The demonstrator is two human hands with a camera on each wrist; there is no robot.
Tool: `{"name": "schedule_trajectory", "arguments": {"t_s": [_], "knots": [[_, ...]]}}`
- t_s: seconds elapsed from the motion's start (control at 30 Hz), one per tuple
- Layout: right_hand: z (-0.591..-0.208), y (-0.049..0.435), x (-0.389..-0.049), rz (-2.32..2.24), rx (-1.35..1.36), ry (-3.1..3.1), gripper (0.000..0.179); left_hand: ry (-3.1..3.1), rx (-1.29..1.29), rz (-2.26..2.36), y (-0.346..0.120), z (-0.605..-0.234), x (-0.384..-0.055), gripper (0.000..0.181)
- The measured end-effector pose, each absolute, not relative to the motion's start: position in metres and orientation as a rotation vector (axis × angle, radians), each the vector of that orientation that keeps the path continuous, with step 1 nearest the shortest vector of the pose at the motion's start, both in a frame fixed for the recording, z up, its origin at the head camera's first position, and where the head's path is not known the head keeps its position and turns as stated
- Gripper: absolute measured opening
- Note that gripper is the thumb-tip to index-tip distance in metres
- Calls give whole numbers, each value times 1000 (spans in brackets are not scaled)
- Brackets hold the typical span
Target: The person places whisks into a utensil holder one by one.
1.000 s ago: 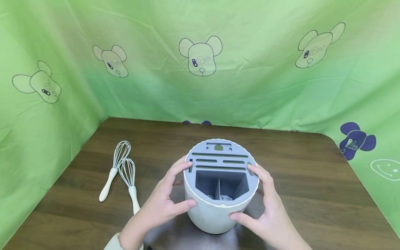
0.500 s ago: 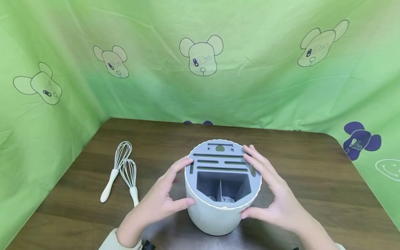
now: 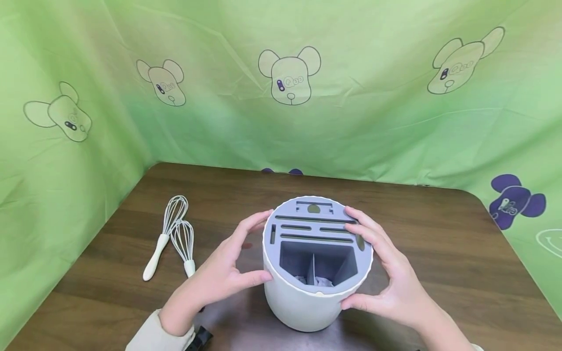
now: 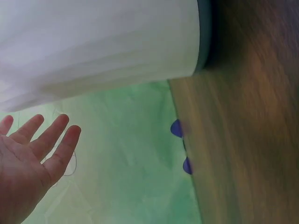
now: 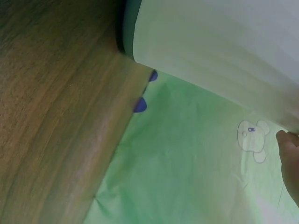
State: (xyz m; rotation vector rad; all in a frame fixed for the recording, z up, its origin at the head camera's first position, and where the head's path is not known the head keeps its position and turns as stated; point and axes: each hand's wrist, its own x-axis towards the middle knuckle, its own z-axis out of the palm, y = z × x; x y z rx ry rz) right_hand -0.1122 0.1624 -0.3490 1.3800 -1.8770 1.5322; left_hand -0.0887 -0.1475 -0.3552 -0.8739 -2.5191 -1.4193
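A white round knife holder (image 3: 303, 309) stands upright on the table in the head view. Its grey slotted top (image 3: 273, 258) has a divided compartment at the front with something crumpled and clear inside. My left hand (image 3: 224, 268) is at its left side, thumb by the front wall and fingertips near the rim. In the left wrist view, the fingers (image 4: 60, 149) are spread, with a gap from the white wall. On the other side, my right hand (image 3: 397, 282) rests two fingers over the rim, its thumb against the front wall. The right wrist view shows only part of that hand (image 5: 290, 158).
Two whisks with white handles lie at the left, a longer-looking one (image 3: 151, 261) and another (image 3: 190, 268) partly hidden behind my left forearm. The brown wooden table (image 3: 439, 234) ends at a green printed curtain (image 3: 351, 136).
My right hand has shifted its fingers from the right side of the rim farther back, its thumb sliding right. The left fingertips have drawn off the top to the rim. The view has shifted slightly.
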Motion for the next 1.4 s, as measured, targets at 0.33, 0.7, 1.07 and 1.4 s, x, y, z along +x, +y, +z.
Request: {"name": "schedule_trajectory", "arguments": {"t_s": [0.33,0.7,1.07,1.4], "knots": [[-347,162,-111,1504,1365,-1881,99,-2610,-732,-1268,-168,-349,-90,81],[-347,161,-112,1477,1366,-1887,98,-2623,-502,-1167,-212,-357,-85,75],[-349,161,-111,1469,1350,-1876,98,-2735,-280,-947,-250,-366,-74,69],[-349,161,-110,1465,1341,-1886,97,-2831,-141,-865,-264,-373,-67,63]]}}
